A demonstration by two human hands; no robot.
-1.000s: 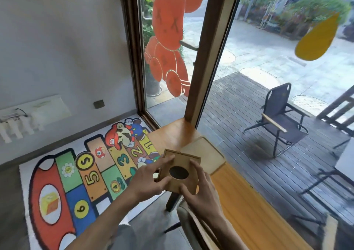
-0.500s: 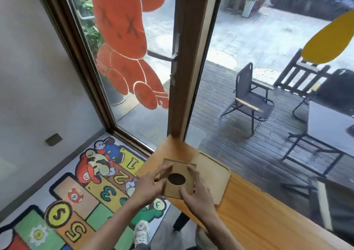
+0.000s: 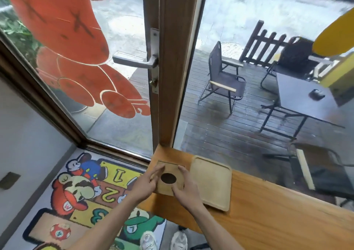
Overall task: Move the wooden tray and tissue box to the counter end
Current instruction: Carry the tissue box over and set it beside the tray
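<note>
Wood: pale plywood on an orange-brown counter (image 3: 268, 217) — both task pieces sit at its end, by the door frame (image 3: 172, 67).
Tissue box: the wooden tissue box (image 3: 168, 177) rests on the counter's last stretch, round opening facing up, close to the near edge.
Wooden tray: the wooden tray (image 3: 211, 182) lies flat just beside the box on its right; you cannot tell whether they touch.
Left hand: your left hand (image 3: 144, 184) presses against the box's left side, fingers (image 3: 158, 171) stretched along the top edge — a steadying hold, not a lift.
Right hand: your right hand (image 3: 186, 188) clasps the box's near right corner, thumb by the opening, fingers curled over the far side.
Why this hold: two hands from opposite sides let you square the box against the tray.
Stage: likely final placement; release looks close.
Risk: the near edge over the play mat (image 3: 76, 192) — nudge away from it.
</note>
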